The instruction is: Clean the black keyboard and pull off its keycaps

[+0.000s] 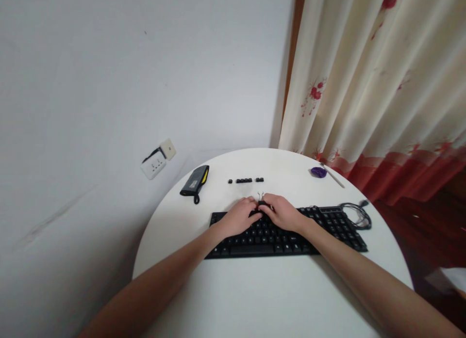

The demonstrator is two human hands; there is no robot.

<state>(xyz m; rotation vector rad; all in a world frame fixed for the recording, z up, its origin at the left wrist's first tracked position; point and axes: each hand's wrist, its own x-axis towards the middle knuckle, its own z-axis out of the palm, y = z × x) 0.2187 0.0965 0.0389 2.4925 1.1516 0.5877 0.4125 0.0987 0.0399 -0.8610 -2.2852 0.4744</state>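
Observation:
A black keyboard [251,249] lies across the table beneath both hands. My right hand [283,213] is closed near its back edge, around what looks like a wire keycap puller [261,202]. Two thin wire prongs stick out from it, pointing away from me. Close by on the left, my left hand [238,217] rests over the back rows of keys, its thumb stretched toward the puller and apart from the bent fingers. Whether it touches the puller is unclear. Behind the hands, several loose black keycaps [243,180] sit in a row.
A grey pouch [195,180] with a loop lies at the table's left. Far right are a purple bundle [318,172] and a pale-handled brush-like tool [333,175]. The coiled cable [358,214] overlaps the keyboard's right end. A wall and curtain [338,76] border the round table [204,299].

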